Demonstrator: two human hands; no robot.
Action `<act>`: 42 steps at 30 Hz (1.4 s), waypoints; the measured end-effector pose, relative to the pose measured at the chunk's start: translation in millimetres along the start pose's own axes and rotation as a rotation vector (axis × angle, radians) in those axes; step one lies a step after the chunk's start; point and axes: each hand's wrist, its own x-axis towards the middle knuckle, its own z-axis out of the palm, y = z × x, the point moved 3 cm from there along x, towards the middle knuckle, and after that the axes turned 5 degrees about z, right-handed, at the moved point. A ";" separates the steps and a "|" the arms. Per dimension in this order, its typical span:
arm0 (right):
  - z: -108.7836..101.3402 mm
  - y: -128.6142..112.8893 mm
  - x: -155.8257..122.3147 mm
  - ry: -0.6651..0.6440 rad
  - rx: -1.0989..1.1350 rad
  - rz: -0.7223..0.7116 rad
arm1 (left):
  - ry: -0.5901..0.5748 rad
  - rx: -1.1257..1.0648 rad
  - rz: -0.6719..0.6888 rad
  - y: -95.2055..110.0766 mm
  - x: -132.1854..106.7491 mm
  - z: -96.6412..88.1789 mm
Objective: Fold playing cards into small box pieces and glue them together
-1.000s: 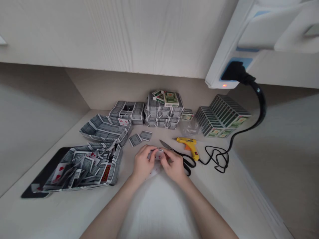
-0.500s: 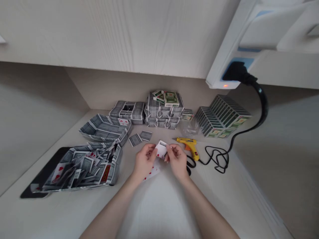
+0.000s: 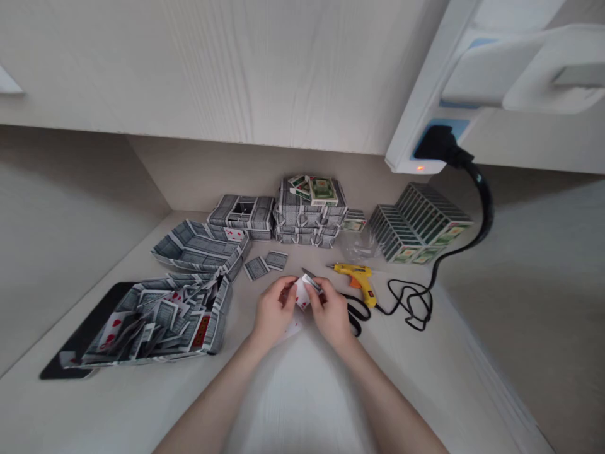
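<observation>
Between both hands is a small playing card [image 3: 302, 295] with red marks, bent so that a strip of its grey patterned back shows at the top. My left hand [image 3: 273, 310] pinches its left side. My right hand [image 3: 332, 313] grips the right side, thumb on the folded part. Beneath the hands, a white card with red marks [image 3: 293, 326] lies on the table, partly hidden. Scissors with black handles [image 3: 360, 310] lie just right of my right hand, mostly covered by it. Two grey-backed cards [image 3: 258, 268] rest beyond my left hand.
At left, a card-built tray [image 3: 220, 328] holds many loose cards, with another card-built tray [image 3: 189, 249] behind. Card-built boxes [image 3: 309, 214] stand at the back. A yellow glue gun [image 3: 357, 277], its black cord [image 3: 416, 309] and stacked card packs [image 3: 425, 221] are at right.
The card between my hands has turned and bent; its patterned back now shows along the top edge. My right hand has shifted slightly left, and the view has moved slightly.
</observation>
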 end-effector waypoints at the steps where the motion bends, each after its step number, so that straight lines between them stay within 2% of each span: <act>1: -0.5 -0.8 0.1 0.004 -0.024 -0.021 | 0.008 0.011 0.008 0.2 -0.3 -0.2; 5: 0.5 -0.8 0.9 0.022 -0.057 -0.075 | 0.028 0.033 0.075 2.7 0.3 -3.5; 10: 12.2 8.4 0.9 -0.156 0.293 0.135 | -0.016 -0.003 0.201 7.0 3.9 -6.8; 13: 14.7 6.3 0.0 -0.215 0.492 0.227 | -0.045 -0.032 0.228 6.8 5.1 -6.5; 21: 16.6 3.2 1.9 -0.304 0.634 0.289 | -0.103 -0.026 0.213 11.8 2.4 -5.0; 24: 18.8 7.7 4.1 -0.270 0.639 0.276 | -0.099 -0.009 0.138 8.0 2.5 -3.5; 27: 20.4 11.1 5.3 -0.245 0.594 0.254 | -0.041 -0.051 0.007 -1.7 3.4 -1.5; 31: 14.5 12.3 5.3 -0.118 0.375 0.112 | -0.024 -0.119 -0.077 -10.6 5.5 1.4; 35: 6.4 9.9 4.4 -0.018 0.159 -0.026 | -0.002 -0.077 -0.018 -9.2 6.7 -1.2; 42: 1.3 8.4 6.1 0.109 0.119 -0.133 | 0.042 0.170 0.240 7.5 5.2 -8.9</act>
